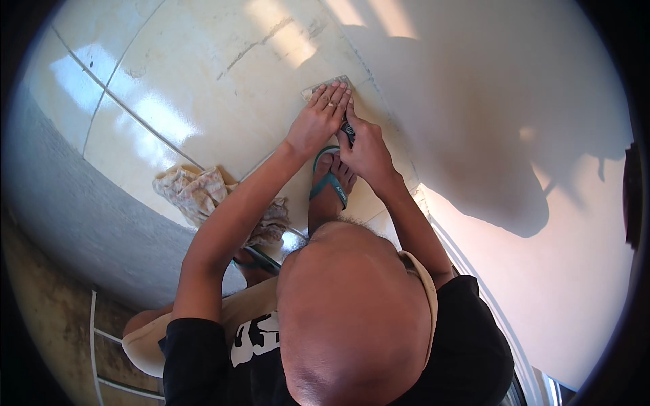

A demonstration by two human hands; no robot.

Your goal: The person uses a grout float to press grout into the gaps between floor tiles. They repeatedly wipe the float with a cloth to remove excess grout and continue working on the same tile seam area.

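My right hand (369, 152) is closed around the dark handle of a scraper (347, 128) with a wide, flat blade. The blade lies low against the cream floor tiles, close to where the floor meets the wall. My left hand (315, 128) rests flat over the blade, fingers stretched out and side by side, with a ring on one of them. The two hands touch near the handle. Much of the blade is hidden under the left fingers; only its far corners show. Just below the hands is my foot in a teal flip-flop (330, 189).
A crumpled, patterned rag (193, 189) lies on the tiles left of my left forearm. To the right rises a pale wall (474, 101) with my shadow on it. A grey raised edge (88, 196) curves along the left. My bent knee (352, 304) fills the lower middle.
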